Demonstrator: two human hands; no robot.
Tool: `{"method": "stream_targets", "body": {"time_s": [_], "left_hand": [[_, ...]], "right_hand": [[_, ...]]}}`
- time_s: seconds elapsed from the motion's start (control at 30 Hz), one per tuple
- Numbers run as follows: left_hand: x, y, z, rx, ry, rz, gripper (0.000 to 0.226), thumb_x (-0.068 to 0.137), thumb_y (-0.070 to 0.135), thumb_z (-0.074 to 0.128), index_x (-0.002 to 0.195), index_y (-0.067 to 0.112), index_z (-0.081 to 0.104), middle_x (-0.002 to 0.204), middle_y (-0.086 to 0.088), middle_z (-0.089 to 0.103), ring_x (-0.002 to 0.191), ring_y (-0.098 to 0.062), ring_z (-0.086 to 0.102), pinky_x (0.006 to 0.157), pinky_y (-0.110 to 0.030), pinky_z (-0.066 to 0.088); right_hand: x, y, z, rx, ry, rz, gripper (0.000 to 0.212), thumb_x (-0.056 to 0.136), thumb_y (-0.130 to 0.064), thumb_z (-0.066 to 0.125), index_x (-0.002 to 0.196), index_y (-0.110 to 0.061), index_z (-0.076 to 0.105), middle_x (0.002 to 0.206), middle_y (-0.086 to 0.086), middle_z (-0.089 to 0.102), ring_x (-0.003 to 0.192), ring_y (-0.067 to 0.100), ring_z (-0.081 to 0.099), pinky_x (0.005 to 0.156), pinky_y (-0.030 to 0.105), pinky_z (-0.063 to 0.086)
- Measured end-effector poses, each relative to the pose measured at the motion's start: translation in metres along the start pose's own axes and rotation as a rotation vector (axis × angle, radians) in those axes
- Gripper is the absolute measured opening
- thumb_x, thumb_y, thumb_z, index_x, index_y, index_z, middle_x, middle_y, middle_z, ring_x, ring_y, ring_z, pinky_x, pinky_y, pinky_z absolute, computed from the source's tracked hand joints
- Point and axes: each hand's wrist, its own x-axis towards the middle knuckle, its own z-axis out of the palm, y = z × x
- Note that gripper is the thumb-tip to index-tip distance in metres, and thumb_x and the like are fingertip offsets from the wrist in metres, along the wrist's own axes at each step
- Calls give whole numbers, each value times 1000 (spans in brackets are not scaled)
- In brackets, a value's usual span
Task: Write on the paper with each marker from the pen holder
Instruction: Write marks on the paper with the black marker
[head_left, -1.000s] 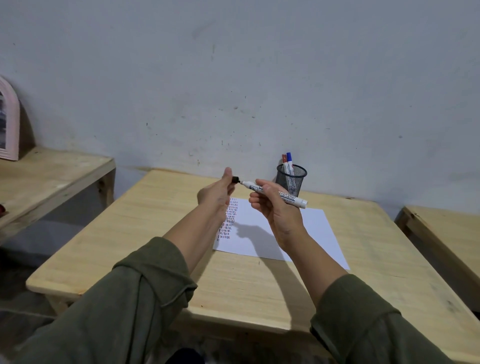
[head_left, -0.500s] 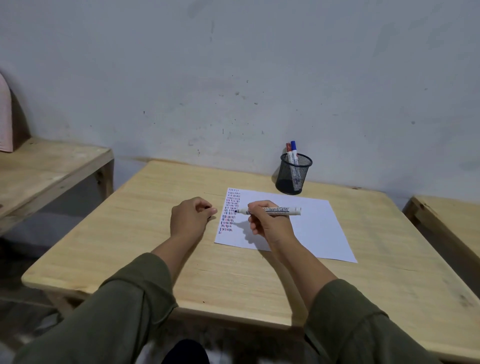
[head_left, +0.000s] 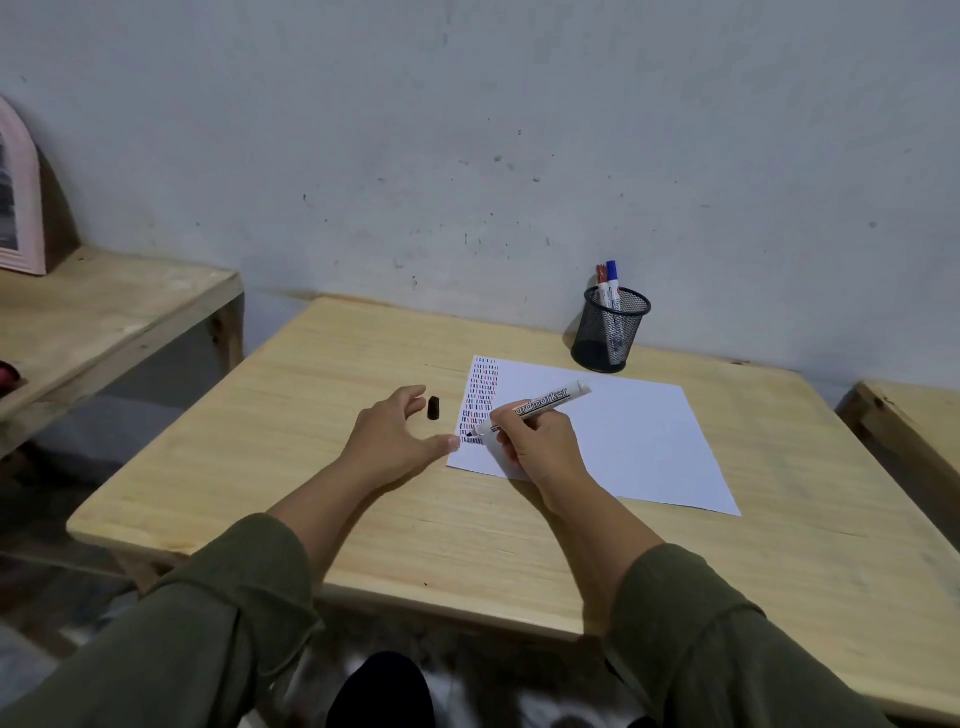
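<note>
Head view is showing my right hand (head_left: 537, 441) pinching the uncapped marker (head_left: 530, 408), its tip touching the paper (head_left: 613, 441) on the bench (head_left: 311, 415); my left hand (head_left: 392, 441) is spreading empty beside the black cap (head_left: 434, 408); the pen holder (head_left: 610, 330) is standing behind the paper, holding two markers.

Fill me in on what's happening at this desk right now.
A person is writing on a white sheet of paper with an uncapped black marker held in the right hand, its tip at the foot of a column of short dashes along the sheet's left edge. The left hand is open beside the paper, near the black cap lying on the wooden table. A red marker and a blue marker stand in the mesh pen holder.
</note>
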Motion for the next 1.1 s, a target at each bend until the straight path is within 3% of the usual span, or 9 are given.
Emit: {"method": "stream_targets", "body": {"time_s": [0.1, 0.37, 0.8, 1.1], "left_hand": [[0, -3, -5, 23, -75, 28, 98, 62, 39, 82, 144, 20, 33, 144, 3, 49, 133, -11, 45, 106, -26, 34], [0, -3, -7, 62, -87, 64, 100, 61, 40, 82, 145, 19, 30, 145, 1, 47, 134, -12, 44, 106, -24, 32], [-1, 0, -8, 72, -92, 66, 101, 64, 38, 82, 146, 17, 27, 147, 1, 45, 135, -12, 42, 104, -22, 30], [-1, -1, -8, 58, -97, 46, 103, 62, 38, 82, 147, 18, 28, 146, 2, 46, 134, -12, 42, 107, -24, 32]], "right_hand": [[-2, 2, 0, -93, 0, -39, 23, 82, -26, 60, 72, -7, 69, 64, -1, 65, 59, 10, 57, 59, 24, 45], [-3, 5, 0, -197, -26, -95, 31, 84, -27, 58, 76, 0, 69, 72, 6, 71, 61, 9, 58, 60, 25, 47], [-3, 4, 0, -172, -75, -117, 24, 86, -23, 57, 82, -5, 71, 69, -2, 68, 60, 6, 59, 49, 10, 42], [-2, 5, 0, -191, -78, -121, 25, 84, -25, 56, 81, -4, 70, 76, 7, 71, 60, 4, 59, 52, 13, 43]]}}
